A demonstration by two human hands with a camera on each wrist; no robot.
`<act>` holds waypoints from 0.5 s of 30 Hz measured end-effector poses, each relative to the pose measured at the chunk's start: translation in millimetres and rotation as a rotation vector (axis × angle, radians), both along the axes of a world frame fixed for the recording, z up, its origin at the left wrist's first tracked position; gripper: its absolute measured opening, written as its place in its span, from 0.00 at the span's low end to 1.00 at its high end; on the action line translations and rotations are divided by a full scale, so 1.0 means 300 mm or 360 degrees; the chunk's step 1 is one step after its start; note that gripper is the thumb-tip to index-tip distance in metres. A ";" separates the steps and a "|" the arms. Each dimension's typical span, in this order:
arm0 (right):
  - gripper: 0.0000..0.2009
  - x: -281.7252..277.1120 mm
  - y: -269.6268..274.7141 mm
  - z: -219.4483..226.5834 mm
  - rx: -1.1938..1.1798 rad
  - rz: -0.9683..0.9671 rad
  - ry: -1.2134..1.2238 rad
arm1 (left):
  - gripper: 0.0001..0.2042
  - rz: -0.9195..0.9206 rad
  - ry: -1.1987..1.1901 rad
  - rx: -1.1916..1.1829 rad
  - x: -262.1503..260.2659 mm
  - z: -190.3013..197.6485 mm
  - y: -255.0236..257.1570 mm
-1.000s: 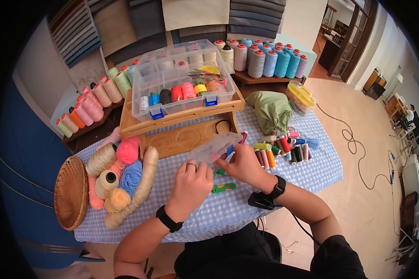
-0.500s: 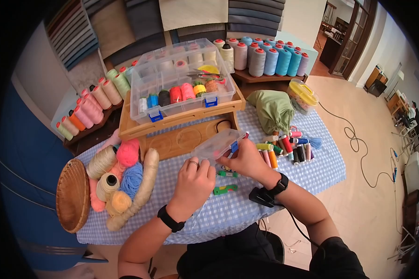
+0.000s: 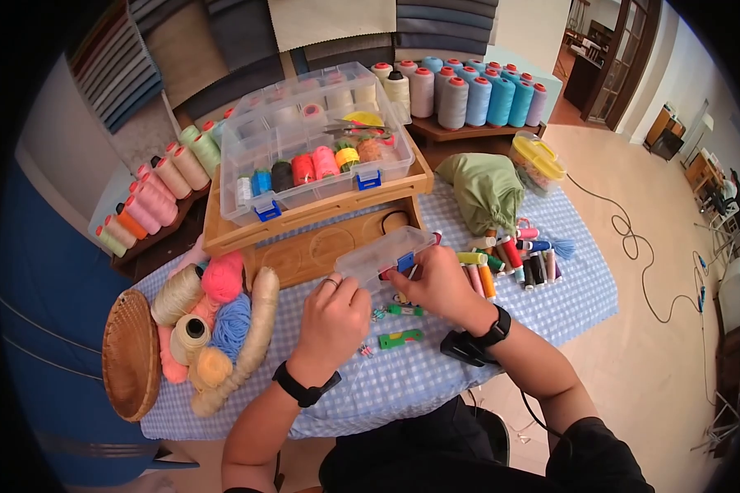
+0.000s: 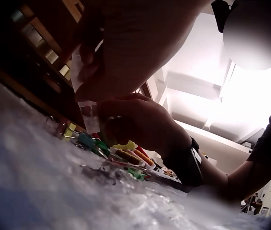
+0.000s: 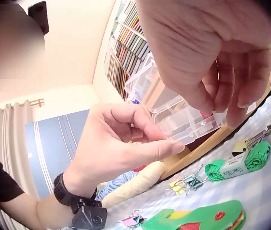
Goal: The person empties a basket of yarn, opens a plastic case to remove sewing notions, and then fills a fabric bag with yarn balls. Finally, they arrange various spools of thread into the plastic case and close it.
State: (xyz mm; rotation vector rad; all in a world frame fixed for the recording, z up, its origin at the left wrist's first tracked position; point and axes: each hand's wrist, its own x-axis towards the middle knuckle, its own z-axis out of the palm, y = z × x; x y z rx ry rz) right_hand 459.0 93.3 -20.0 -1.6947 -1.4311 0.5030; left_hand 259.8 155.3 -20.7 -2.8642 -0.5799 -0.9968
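Both hands hold a small clear plastic box [image 3: 376,256] with a blue latch [image 3: 405,261], raised over the checked tablecloth. My left hand [image 3: 330,322] pinches its near left end between thumb and fingers. At the other end my right hand [image 3: 437,283] grips it, fingers curled beside the latch. The right wrist view shows the compartment walls of the box [image 5: 188,127] and a bit of red at its edge. Under the hands lie a rolled green tape measure [image 5: 238,163], several small binder clips [image 5: 193,179] and a green tool [image 5: 197,218] with red and yellow parts.
Behind stands a wooden rack [image 3: 321,205] bearing a large clear organizer [image 3: 304,185]. Yarn balls [image 3: 232,316] and a wicker basket [image 3: 131,353] sit at left. Thread spools [image 3: 514,261], a green pouch [image 3: 483,193] and a yellow-lidded tub [image 3: 538,163] lie at right.
The box is held flatter than before, still between both hands. My left hand has shifted slightly left and down, and the small clips beside it have come into view.
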 end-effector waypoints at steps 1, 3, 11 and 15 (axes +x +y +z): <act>0.11 0.000 0.000 0.000 -0.0032 -0.0013 -0.0030 | 0.05 -0.0001 -0.0026 -0.0025 0.001 0.006 -0.001; 0.10 -0.003 0.002 -0.026 0.0021 -0.0023 -0.0127 | 0.06 -0.0005 -0.0053 -0.0065 0.002 0.003 0.006; 0.05 -0.005 -0.003 -0.035 0.0580 0.0194 -0.0427 | 0.08 -0.0009 -0.0159 -0.0236 0.001 0.013 0.024; 0.08 -0.039 -0.044 0.001 0.0611 0.0140 -0.0727 | 0.06 -0.0007 -0.0198 -0.0272 0.002 0.016 0.021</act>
